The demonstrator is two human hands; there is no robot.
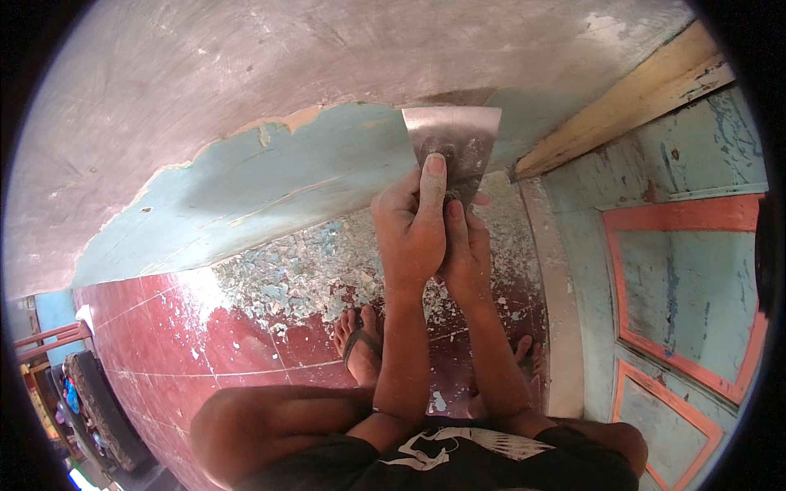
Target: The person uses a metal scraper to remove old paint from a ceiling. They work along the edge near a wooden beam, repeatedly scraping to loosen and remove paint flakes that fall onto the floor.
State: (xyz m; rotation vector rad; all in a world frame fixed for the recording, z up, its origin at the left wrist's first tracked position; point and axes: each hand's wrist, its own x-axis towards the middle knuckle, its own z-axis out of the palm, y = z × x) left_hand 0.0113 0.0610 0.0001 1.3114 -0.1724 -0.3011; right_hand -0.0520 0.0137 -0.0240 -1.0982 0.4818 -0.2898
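Both hands are closed on one wide-bladed metal scraper (pixel 465 132). My left hand (pixel 408 227) grips it with the thumb laid flat along the back of the blade, and my right hand (pixel 468 258) wraps the handle, which the fingers mostly hide. The blade's straight edge points away from me at the wall, near the border between the bare greyish plaster (pixel 276 55) and the remaining pale blue-green paint (pixel 264 172). Whether the edge touches the wall cannot be told. The paint border is ragged, with thin torn edges.
Paint flakes (pixel 288 270) litter the red tiled floor (pixel 239 350) along the wall's foot, around my sandalled feet. A blue-green door with orange trim (pixel 681 212) stands at the right, beside a wooden beam (pixel 620 104). A dark padded object (pixel 101 405) and other items lie far left.
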